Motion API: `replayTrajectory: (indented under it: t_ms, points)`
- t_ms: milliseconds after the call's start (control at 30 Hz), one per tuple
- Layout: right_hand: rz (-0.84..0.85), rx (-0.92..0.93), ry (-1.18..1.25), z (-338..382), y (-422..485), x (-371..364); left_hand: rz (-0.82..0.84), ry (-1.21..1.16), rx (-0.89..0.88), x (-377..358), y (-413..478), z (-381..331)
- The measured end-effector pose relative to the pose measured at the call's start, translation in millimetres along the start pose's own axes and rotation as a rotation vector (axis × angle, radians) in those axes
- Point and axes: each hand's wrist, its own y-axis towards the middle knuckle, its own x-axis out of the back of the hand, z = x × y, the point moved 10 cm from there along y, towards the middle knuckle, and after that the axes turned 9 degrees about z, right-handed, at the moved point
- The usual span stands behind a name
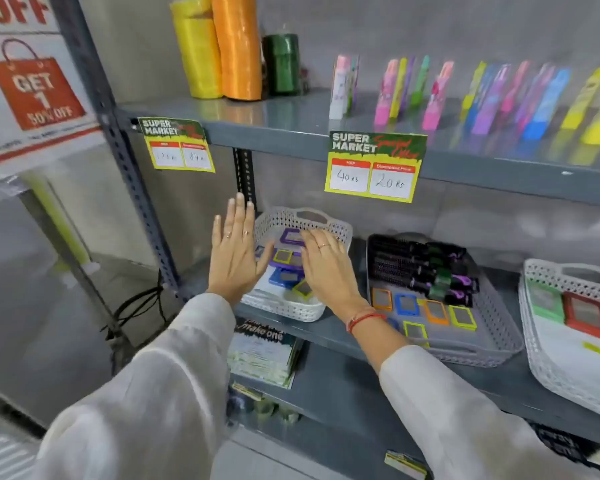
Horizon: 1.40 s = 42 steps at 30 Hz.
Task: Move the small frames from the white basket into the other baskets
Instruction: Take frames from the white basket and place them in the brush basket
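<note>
The right hand lies palm down, fingers bent onto the small frames heaped in the white basket; whether it pinches one cannot be told. To its left, the left hand is held flat with straight fingers. The grey basket sits just right of the wrist.

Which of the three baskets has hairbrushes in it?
The grey basket, middle of the three: black hairbrushes lie along its back, behind small frames. The left white basket and right white basket show none.

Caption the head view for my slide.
Right hand over small frames in the white basket; left hand open beside it.
</note>
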Motion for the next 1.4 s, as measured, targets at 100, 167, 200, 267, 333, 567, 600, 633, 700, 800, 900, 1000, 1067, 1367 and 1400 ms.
replayTrajectory:
  t_ms: [100,167,200,267,333,567,600,633,700,800,900,1000,1067,1367,1400]
  points:
    - [0.102,-0.055,0.063,-19.8,5.3,-32.4,0.088,-0.086,0.045,-29.0,-1.1,-4.8]
    - [0.284,-0.121,0.108,-33.5,8.7,-62.1,0.146,-0.121,0.038,-55.0,-3.2,-14.3]
    - [0.372,-0.154,0.134,-38.3,8.7,-73.8,0.172,-0.139,0.024,-63.3,-4.5,-19.6]
    - [0.52,-0.211,0.159,-47.4,8.4,-92.3,0.228,-0.148,0.003,-79.6,-6.4,-27.7]
    - [0.617,-0.24,0.209,-54.3,7.4,-110.4,0.245,-0.134,-0.033,-92.6,-10.9,-37.9]
    - [0.793,-0.314,0.306,-62.2,-1.1,-142.0,0.216,-0.018,-0.179,-110.3,-19.0,-66.1]
    - [0.802,-0.324,0.301,-63.5,-1.3,-144.9,0.238,-0.005,-0.185,-114.7,-19.7,-67.5]
    - [0.81,-0.333,0.294,-64.2,-1.7,-146.9,0.261,0.006,-0.19,-117.5,-21.0,-68.7]
    - [0.822,-0.34,0.273,-65.0,-1.5,-150.0,0.261,0.055,-0.216,-120.6,-24.6,-71.5]
    - [0.829,-0.351,0.237,-67.5,0.8,-154.8,0.234,0.138,-0.241,-124.1,-26.3,-73.1]
    - [0.876,-0.335,0.169,-68.0,0.8,-161.6,0.211,0.185,-0.233,-128.7,-23.8,-71.0]
    - [0.893,-0.316,0.139,-66.9,1.2,-166.3,0.183,0.212,-0.227,-131.0,-22.0,-69.3]
    - [0.89,-0.314,0.143,-66.9,1.2,-167.9,0.179,0.215,-0.222,-130.6,-21.9,-69.6]
    - [0.877,-0.361,0.302,-72.1,2.9,-167.4,0.149,0.245,-0.221,-122.9,-19.3,-74.5]
    - [0.874,-0.37,0.331,-72.6,3.3,-167.5,0.159,0.251,-0.217,-123.7,-19.6,-74.0]
